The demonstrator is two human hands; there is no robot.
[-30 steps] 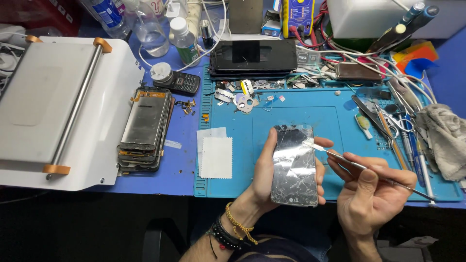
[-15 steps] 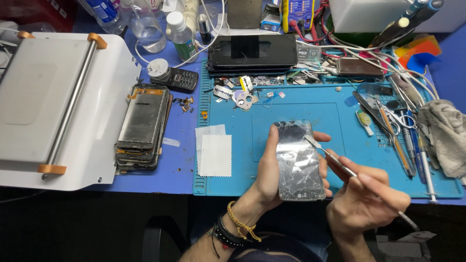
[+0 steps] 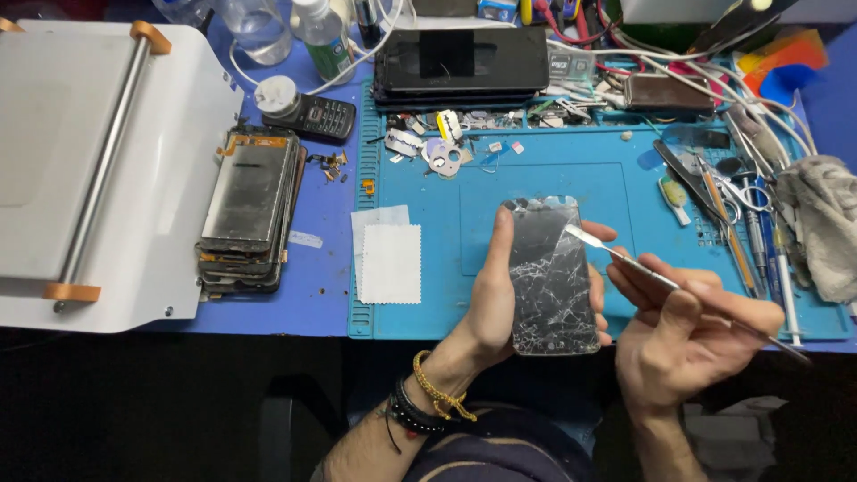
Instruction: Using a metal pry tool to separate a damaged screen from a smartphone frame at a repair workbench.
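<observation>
Cracked phone screen [image 3: 552,277], gripped upright in the left hand [image 3: 495,308]: thumb along its left edge, fingers wrapped behind and showing at the right edge. Long axis running away from the body, tilted slightly, held above the blue mat [image 3: 428,303]. Thin metal spudger [image 3: 643,270] pinched in the right hand [image 3: 687,344], flat tip touching the upper right edge of the glass, shaft slanting down and right from there. Right hand just beside the phone, to its right. Farther left of the grip, a white cloth square [image 3: 390,263], then a stack of stripped screens [image 3: 250,205] against a white machine [image 3: 98,161]. Right of the grip, tweezers and tools [image 3: 741,214], a grey rag [image 3: 821,223].
</observation>
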